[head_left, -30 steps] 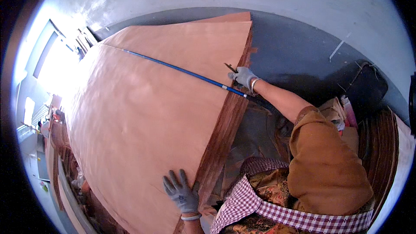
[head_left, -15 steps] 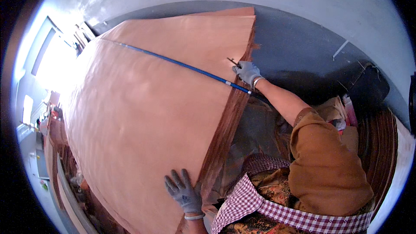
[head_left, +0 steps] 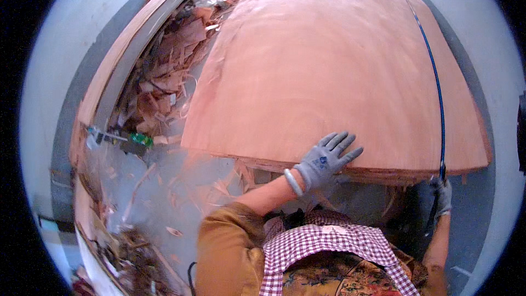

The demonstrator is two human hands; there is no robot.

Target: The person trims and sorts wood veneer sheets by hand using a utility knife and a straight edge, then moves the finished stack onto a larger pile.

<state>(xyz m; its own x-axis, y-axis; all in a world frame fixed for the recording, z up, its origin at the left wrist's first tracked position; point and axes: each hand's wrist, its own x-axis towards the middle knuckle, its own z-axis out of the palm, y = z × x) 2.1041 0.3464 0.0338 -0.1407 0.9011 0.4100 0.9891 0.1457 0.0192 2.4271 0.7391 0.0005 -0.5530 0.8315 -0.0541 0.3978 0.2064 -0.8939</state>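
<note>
A big stack of thin reddish-tan wood veneer sheets (head_left: 329, 77) spreads out in front of me. My left hand (head_left: 324, 161), in a grey glove, lies flat on the top sheet by the near edge, with its fingers spread. A long thin blue pole (head_left: 438, 87) runs from the far end along the right part of the sheet to the near edge. My right hand (head_left: 442, 197), also gloved, is closed around the pole's near end, just off the stack's edge. A dark length hangs below that hand; whether it belongs to the pole is unclear.
Torn veneer scraps (head_left: 164, 77) are heaped along the left side of the stack, and loose shavings litter the grey floor (head_left: 181, 225). Long boards (head_left: 118, 49) curve along the far left. A pale wall (head_left: 493, 38) rises at the right.
The view has swung to the left. My right hand, which held a small dark tool at the sheet's edge, is now at the pole's end. My left hand still lies flat on the sheet.
</note>
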